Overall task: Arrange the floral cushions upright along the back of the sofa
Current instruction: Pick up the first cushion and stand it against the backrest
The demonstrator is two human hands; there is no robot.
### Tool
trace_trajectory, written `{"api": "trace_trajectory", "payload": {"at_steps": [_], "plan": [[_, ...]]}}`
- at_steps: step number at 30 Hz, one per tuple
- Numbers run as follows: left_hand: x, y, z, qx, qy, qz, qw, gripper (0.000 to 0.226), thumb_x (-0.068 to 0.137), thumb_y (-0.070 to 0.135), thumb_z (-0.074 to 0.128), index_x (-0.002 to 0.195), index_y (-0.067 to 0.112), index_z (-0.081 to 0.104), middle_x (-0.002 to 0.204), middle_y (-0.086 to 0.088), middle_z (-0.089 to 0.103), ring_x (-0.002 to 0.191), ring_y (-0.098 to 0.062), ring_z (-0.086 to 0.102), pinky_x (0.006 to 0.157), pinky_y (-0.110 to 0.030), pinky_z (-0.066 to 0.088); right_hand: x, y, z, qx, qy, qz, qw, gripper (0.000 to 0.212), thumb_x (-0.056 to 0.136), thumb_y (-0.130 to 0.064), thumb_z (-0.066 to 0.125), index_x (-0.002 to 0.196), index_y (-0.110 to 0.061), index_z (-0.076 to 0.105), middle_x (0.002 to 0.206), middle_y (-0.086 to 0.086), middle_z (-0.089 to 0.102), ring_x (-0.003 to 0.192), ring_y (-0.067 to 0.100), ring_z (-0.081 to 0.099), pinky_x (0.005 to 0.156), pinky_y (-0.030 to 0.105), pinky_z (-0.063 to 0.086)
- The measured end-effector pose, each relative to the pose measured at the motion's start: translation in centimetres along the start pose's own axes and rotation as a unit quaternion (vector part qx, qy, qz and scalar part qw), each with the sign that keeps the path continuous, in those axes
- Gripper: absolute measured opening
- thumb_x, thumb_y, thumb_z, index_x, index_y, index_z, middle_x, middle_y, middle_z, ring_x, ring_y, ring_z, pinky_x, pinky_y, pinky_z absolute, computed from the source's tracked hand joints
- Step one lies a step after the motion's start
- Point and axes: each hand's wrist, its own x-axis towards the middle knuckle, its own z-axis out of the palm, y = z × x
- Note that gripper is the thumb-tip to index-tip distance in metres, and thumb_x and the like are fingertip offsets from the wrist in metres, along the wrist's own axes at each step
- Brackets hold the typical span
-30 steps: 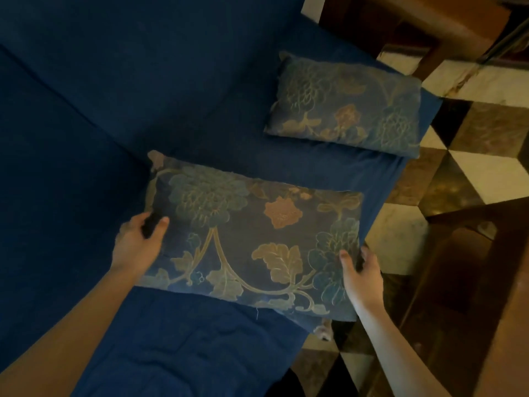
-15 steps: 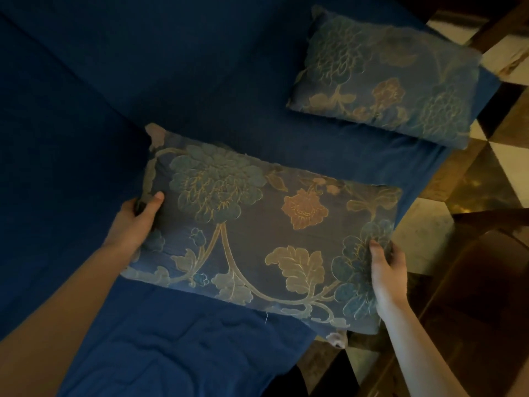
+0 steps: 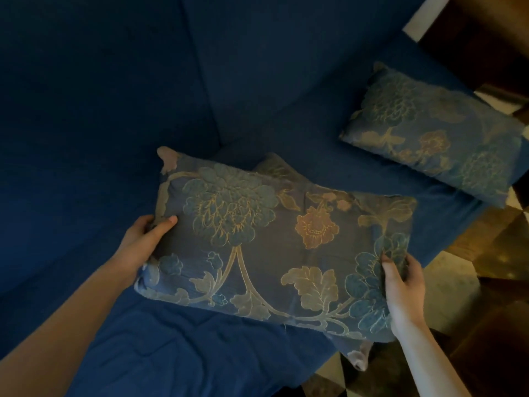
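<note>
Floral cushion [image 3: 274, 250], centre frame: gripped at both ends by left hand [image 3: 143, 242] and right hand [image 3: 400, 290], not yet stood upright; second cushion [image 3: 435, 133], upper right, left flat on sofa [image 3: 114, 96]

No text, label, brand, number or sign can be read anywhere. Only a woven flower-and-leaf pattern is carried by the cushions [image 3: 274, 247], and plain blue cloth is shown on the sofa [image 3: 114, 110].

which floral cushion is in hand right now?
The near floral cushion, gripped at its short ends by the left hand and right hand. The far floral cushion lies untouched on the sofa seat, toward the right end.
</note>
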Motion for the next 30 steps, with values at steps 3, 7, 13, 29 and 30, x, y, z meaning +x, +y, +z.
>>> {"api": "trace_trajectory", "payload": {"at_steps": [3, 7, 13, 29, 30], "plan": [[-1.6, -2.3, -4.1, -0.029, 0.017, -0.018, 0.999, 0.056, 0.078, 0.049, 0.069, 0.122, 0.016, 0.057, 0.113, -0.003, 0.065, 0.098, -0.018, 0.062, 0.077, -0.032, 0.049, -1.3, -0.7, 2.3, -0.011, -0.033, -0.027, 0.999, 0.036, 0.089, -0.029, 0.062, 0.124, -0.029, 0.052, 0.112, -0.002, 0.063, 0.101, 0.017, 0.061, 0.082, 0.036, 0.05], [-4.0, -6.3, -10.1, -0.092, 0.052, -0.04, 0.994, 0.048, 0.08, 0.041, 0.07, 0.12, 0.015, 0.059, 0.115, -0.007, 0.066, 0.103, -0.023, 0.062, 0.08, -0.034, 0.049, -3.9, -1.4, 6.5, -0.015, -0.094, -0.054, 0.994, 0.035, 0.086, -0.025, 0.067, 0.119, -0.026, 0.053, 0.104, -0.005, 0.065, 0.091, 0.011, 0.063, 0.069, 0.026, 0.048], [-7.5, -14.4, -19.4, -0.165, 0.117, -0.053, 0.978, 0.039, 0.084, 0.024, 0.067, 0.118, 0.008, 0.059, 0.114, -0.009, 0.066, 0.096, -0.017, 0.062, 0.07, -0.028, 0.046, -9.7, -2.7, 14.7, -0.053, -0.193, -0.126, 0.972, 0.03, 0.082, -0.021, 0.069, 0.101, -0.038, 0.054, 0.097, -0.016, 0.062, 0.085, -0.001, 0.06, 0.065, 0.021, 0.044], [-7.2, -29.2, -36.4, -0.269, 0.239, -0.057, 0.931, 0.033, 0.079, 0.01, 0.062, 0.11, 0.019, 0.058, 0.121, -0.005, 0.061, 0.119, -0.026, 0.053, 0.091, -0.05, 0.044, -20.6, -1.7, 34.0, -0.12, -0.357, -0.256, 0.891, 0.033, 0.079, -0.014, 0.074, 0.089, -0.035, 0.052, 0.094, -0.015, 0.062, 0.076, -0.017, 0.058, 0.067, 0.017, 0.042], [-6.6, -29.7, -36.9, -0.274, 0.239, -0.057, 0.93, 0.036, 0.078, 0.011, 0.063, 0.113, 0.019, 0.058, 0.123, -0.006, 0.061, 0.119, -0.025, 0.053, 0.091, -0.05, 0.044, -20.8, -1.5, 34.9, -0.121, -0.359, -0.26, 0.888, 0.033, 0.078, -0.014, 0.074, 0.089, -0.036, 0.052, 0.095, -0.014, 0.062, 0.076, -0.017, 0.058, 0.068, 0.017, 0.042]]}}
